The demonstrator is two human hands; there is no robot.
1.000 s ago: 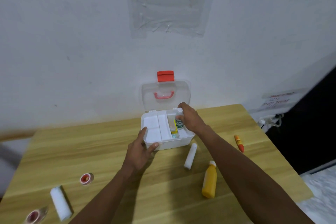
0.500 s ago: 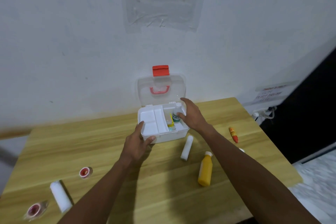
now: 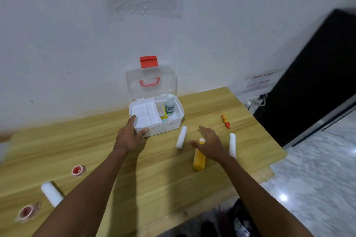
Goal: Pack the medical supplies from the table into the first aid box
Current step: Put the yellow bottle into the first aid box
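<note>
The white first aid box (image 3: 174, 124) stands open against the wall, its clear lid with a red latch upright. A white bottle with a green label (image 3: 170, 105) stands in its right compartment beside a small yellow item (image 3: 163, 116). My left hand (image 3: 131, 135) holds the box's front left corner, thumb on the front wall. My right hand (image 3: 209, 143) hovers with fingers spread over a yellow bottle (image 3: 199, 157) lying on the table. White gauze rolls lie at its left (image 3: 181, 137) and right (image 3: 232, 144). An orange tube (image 3: 225, 121) lies farther right.
On the wooden table's (image 3: 154, 175) left part lie a third white gauze roll (image 3: 51, 194) and two red-cored tape rolls (image 3: 78, 170) (image 3: 27, 212). The table's right edge drops to a marble floor (image 3: 317, 179). A dark panel (image 3: 316, 75) stands at the right.
My right hand let go of the white bottle, left it standing in the box, and drew back over the yellow bottle. My left hand stayed on the box.
</note>
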